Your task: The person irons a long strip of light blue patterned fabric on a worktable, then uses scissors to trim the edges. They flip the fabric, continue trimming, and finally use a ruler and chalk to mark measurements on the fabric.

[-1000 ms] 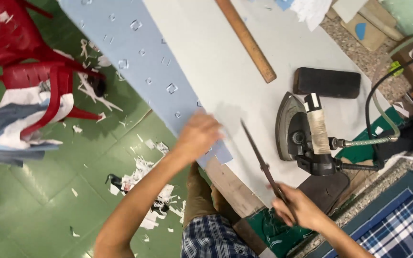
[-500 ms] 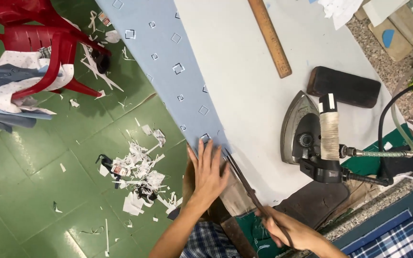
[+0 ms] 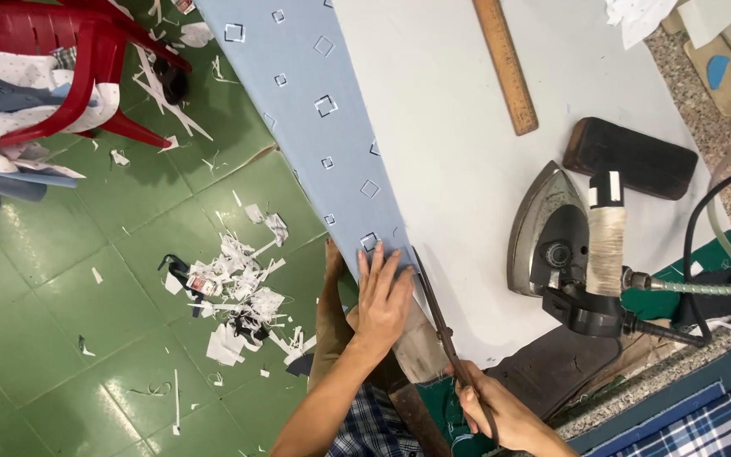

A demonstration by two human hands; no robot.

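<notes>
The left hand point(image 3: 382, 296) has settled flat on the cloth point(image 3: 332, 135); the right hand's point(image 3: 497, 415) grip, clenched on the scissors point(image 3: 437, 317), has brought the blades to its edge.

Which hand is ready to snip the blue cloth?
Probably the right hand: it grips the long scissors, whose blades lie beside the blue cloth at its near end. The left hand lies flat, pressing that end down.

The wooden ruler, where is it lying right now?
The wooden ruler lies slanted on the white table near the top of the head view, above the dark block and the iron.
</notes>
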